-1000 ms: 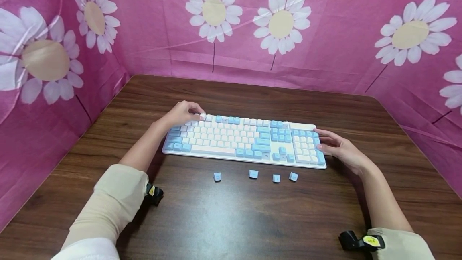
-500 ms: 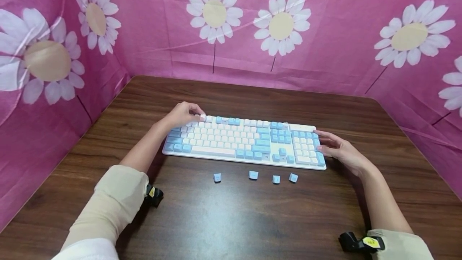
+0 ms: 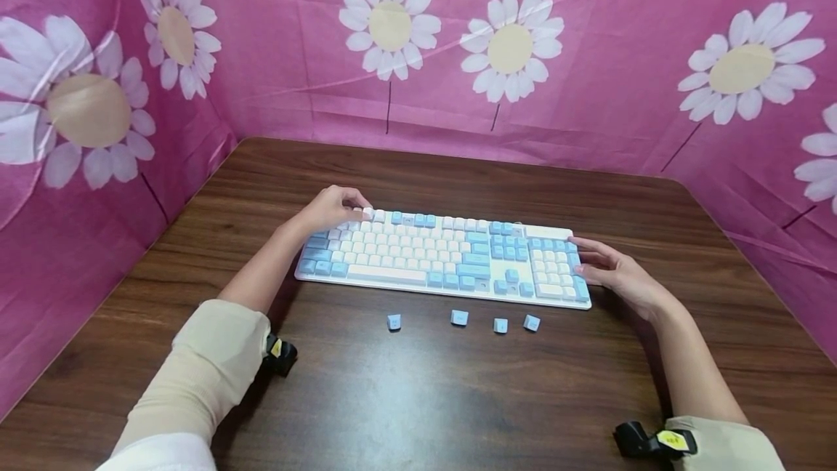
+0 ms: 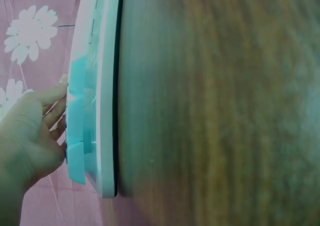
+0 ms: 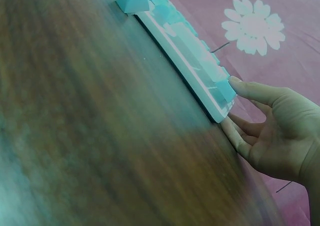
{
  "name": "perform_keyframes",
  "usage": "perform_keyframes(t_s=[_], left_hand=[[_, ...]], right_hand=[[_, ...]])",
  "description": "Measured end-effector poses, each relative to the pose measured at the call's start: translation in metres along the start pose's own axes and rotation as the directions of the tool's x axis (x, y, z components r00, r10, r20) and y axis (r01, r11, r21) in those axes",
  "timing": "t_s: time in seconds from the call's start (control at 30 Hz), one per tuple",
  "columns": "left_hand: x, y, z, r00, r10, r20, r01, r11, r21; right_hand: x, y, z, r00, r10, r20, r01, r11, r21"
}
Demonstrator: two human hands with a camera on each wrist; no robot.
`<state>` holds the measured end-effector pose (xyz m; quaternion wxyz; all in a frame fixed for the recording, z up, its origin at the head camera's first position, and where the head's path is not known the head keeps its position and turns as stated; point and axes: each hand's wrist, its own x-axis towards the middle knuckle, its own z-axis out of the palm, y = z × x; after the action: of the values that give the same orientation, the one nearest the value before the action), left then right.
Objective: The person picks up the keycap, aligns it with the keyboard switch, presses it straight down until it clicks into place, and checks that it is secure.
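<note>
A white keyboard [image 3: 405, 249] with white and light blue keycaps lies on the table, held by both hands. At its back left corner my left hand [image 3: 332, 208] grips with curled fingers, thumb by the top row of keys. My right hand [image 3: 617, 273] grips the right end. In the right wrist view, the thumb of this right hand [image 5: 280, 121] is on the edge keys and its fingers are at the keyboard's lower edge. In front of the keyboard lie several loose blue keycaps, among them a left one [image 3: 394, 322], a wider one [image 3: 460, 317] and a tilted one [image 3: 532, 323].
The brown wooden table [image 3: 392, 398] extends around the keyboard. Behind it and at both sides hangs a pink cloth [image 3: 281, 42] with white daisies. Bare key sockets [image 3: 482, 286] show as small gaps among the keys. Black wrist straps [image 3: 280, 355] are on both forearms.
</note>
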<state>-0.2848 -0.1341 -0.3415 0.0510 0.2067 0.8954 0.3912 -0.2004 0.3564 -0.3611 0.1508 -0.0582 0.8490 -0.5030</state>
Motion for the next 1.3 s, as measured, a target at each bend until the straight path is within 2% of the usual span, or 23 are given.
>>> perform_keyframes(t_s=[0.23,0.5,0.73,1.0,1.3], left_hand=[[-0.0007,0.0022,0.0,1.0,-0.007,0.007,0.007,1.0,0.002],[-0.0013,0.0026,-0.0004,1.0,0.001,0.026,0.0,0.999,-0.033],[-0.0002,0.0008,-0.0015,0.998,0.046,0.035,-0.045,0.998,-0.049],[0.0003,0.0015,-0.0006,0.997,0.08,0.02,-0.08,0.997,-0.016],[0.0019,-0.0003,-0.001,0.998,0.051,0.035,-0.051,0.999,-0.018]], right_hand=[[-0.0003,-0.0001,0.0002,1.0,-0.006,0.002,0.006,1.0,0.011],[0.0006,0.0016,0.0017,1.0,0.001,0.006,-0.001,1.0,0.013],[0.0014,0.0025,0.0021,1.0,0.006,0.007,-0.006,1.0,0.025],[-0.0003,0.0002,0.0012,1.0,0.006,0.015,-0.006,0.999,0.042],[0.0008,0.0012,0.0001,1.0,0.003,0.006,-0.003,1.0,0.018]])
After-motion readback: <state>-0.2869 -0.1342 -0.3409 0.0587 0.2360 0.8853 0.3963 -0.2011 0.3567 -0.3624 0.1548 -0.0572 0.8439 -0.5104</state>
